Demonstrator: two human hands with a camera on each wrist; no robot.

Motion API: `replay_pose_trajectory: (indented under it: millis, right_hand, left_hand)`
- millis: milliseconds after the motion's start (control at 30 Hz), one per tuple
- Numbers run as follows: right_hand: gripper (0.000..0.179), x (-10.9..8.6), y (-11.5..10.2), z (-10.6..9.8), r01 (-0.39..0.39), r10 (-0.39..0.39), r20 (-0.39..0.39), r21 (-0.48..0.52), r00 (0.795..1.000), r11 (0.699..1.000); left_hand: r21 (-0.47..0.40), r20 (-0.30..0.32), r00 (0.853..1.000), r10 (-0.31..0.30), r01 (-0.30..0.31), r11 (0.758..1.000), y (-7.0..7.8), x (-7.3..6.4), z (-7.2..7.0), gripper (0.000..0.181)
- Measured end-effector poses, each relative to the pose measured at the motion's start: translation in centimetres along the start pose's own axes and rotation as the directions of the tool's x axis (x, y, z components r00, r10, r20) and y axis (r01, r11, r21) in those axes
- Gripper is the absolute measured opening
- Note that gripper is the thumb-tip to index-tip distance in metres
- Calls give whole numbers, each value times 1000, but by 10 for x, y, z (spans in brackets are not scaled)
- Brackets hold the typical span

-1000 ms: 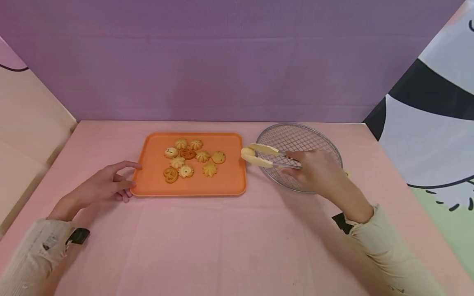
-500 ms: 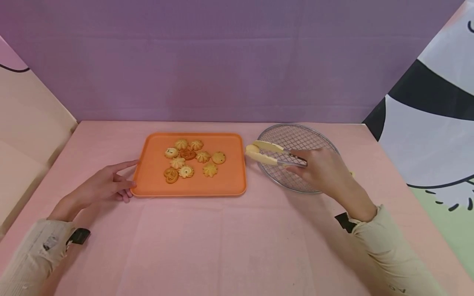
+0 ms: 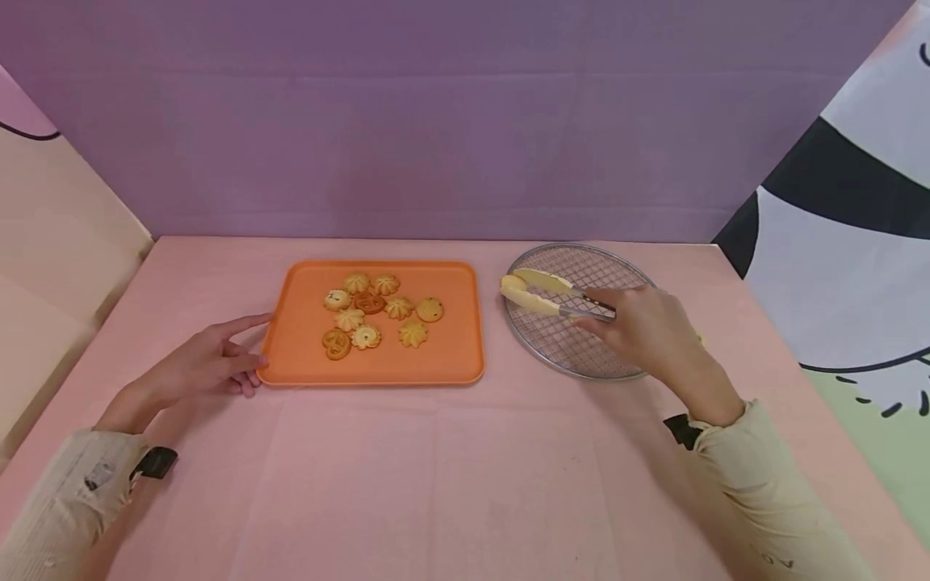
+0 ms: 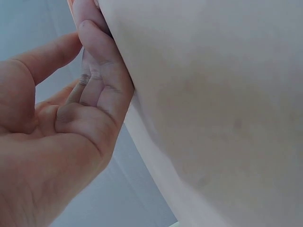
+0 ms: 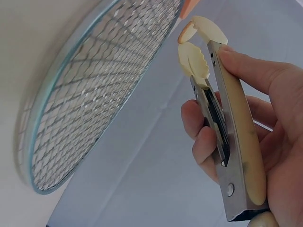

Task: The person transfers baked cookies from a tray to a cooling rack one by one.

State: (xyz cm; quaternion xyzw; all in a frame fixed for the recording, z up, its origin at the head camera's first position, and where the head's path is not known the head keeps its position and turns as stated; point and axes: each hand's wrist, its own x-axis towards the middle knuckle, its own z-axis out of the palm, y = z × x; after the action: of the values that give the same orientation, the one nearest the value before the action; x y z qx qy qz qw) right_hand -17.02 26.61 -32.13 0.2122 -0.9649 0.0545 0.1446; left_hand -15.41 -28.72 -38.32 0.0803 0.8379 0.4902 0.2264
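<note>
My right hand (image 3: 650,331) grips a pair of tongs (image 5: 236,132) with metal arms and cream scalloped tips. Pinched between those tips is a small round golden cookie (image 5: 187,32), partly hidden by them. The tongs stand over the left part of a round wire mesh rack (image 3: 574,351). At the left, my left hand (image 3: 199,363) touches the left edge of an orange tray (image 3: 436,363), its fingers loosely bent. Several cookies lie on the tray: a star-shaped cookie (image 3: 413,333), a brown pretzel-shaped cookie (image 3: 337,344) and a round cookie (image 3: 429,309) among them.
A pink cloth (image 3: 429,476) covers the table. A purple backdrop (image 3: 436,121) rises behind it. The rack lies right of the tray with a narrow gap between them. A panel with a black-and-white drawing (image 3: 857,242) stands at the right.
My right hand has moved right and slightly away, bringing the tongs and cookie from beside the tray's right edge to over the rack. My left hand and the tray look unmoved.
</note>
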Motion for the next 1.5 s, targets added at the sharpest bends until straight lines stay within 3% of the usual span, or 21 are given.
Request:
replay_pose_trajectory:
  millis: [300, 500, 1500]
  right_hand:
    - [41, 3, 21, 5, -6, 5, -31, -35, 1000, 999]
    - [42, 5, 30, 8, -30, 30, -2, -19, 1000, 999]
    - [46, 15, 46, 22, -97, 97, 56, 10, 994, 995]
  left_hand:
    - [1, 6, 1000, 12, -12, 1000, 0, 1, 0, 79]
    - [2, 0, 1000, 19, -19, 1000, 1, 1, -1, 78]
    - [5, 3, 1000, 16, -16, 1000, 0, 0, -1, 78]
